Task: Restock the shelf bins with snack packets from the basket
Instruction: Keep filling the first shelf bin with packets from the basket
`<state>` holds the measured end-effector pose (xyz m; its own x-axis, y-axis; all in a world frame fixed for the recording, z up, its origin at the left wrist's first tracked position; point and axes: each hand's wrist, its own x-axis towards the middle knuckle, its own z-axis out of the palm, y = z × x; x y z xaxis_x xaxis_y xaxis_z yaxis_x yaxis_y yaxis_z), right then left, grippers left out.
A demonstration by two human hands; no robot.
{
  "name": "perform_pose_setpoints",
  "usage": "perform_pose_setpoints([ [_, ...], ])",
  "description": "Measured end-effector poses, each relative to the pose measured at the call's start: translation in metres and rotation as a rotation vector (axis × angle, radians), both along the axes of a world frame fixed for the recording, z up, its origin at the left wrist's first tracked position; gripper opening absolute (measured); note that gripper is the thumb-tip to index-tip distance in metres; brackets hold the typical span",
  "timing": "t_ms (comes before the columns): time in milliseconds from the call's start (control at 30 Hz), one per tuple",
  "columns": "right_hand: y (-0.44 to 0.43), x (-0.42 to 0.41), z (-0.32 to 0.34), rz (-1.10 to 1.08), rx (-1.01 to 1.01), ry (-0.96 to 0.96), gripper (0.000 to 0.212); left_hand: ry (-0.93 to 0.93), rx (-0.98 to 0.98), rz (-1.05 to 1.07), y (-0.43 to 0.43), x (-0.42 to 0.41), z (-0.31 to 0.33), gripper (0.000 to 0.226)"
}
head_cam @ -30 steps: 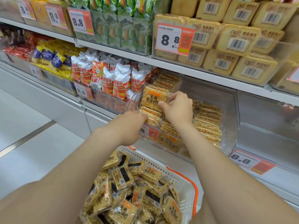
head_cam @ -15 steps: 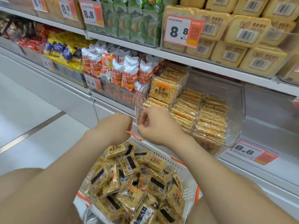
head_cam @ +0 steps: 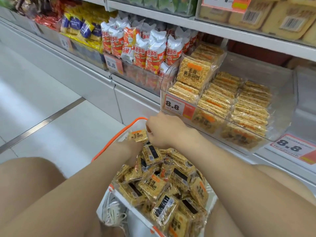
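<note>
A white basket (head_cam: 128, 206) with an orange handle (head_cam: 109, 147) sits between my knees, heaped with golden rice-cracker packets (head_cam: 153, 183). My right hand (head_cam: 164, 132) hovers over the basket's far end, fingers curled on the edge of one packet (head_cam: 137, 136) lifted above the pile. My left hand (head_cam: 134, 151) reaches into the basket just under that packet; its fingers are hidden by the packet and my right hand. Right of and above the basket, the clear shelf bin (head_cam: 282, 103) holds rows of the same packets (head_cam: 220, 98), one standing upright at its left.
Red-and-white snack bags (head_cam: 150, 48) fill the bin to the left, and another clear bin (head_cam: 306, 93) stands to the right. Orange 8.8 price tags (head_cam: 177, 106) hang on the bin fronts. A grey shoe (head_cam: 111, 211) lies beside the basket. White floor extends left.
Both hands have drawn back from the shelf bin and dropped to the basket. My right hand now grips a packet at the basket's far end.
</note>
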<state>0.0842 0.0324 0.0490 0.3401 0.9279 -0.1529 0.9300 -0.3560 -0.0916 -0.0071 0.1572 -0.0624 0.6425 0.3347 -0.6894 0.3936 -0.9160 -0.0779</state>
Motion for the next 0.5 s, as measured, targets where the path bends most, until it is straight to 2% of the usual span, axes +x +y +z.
perform_pose_setpoints([
  [67, 0.002, 0.000, -0.002, 0.004, -0.008, 0.000, 0.033, 0.018, -0.013, 0.035, 0.002, -0.004, -0.013, 0.075],
  [133, 0.003, 0.001, -0.002, 0.006, -0.009, 0.001, 0.035, -0.011, 0.021, 0.030, 0.001, -0.006, -0.025, 0.080],
  [300, 0.004, 0.005, -0.005, 0.002, -0.016, 0.014, 0.034, -0.053, 0.047, 0.001, -0.001, -0.006, -0.033, 0.075],
  [400, 0.005, 0.009, -0.006, 0.003, -0.015, 0.024, 0.008, -0.056, -0.015, 0.051, 0.000, -0.001, -0.019, 0.072],
  [500, 0.002, 0.017, -0.003, -0.019, -0.027, 0.046, 0.019, -0.131, -0.129, 0.098, 0.000, 0.005, 0.005, 0.054],
])
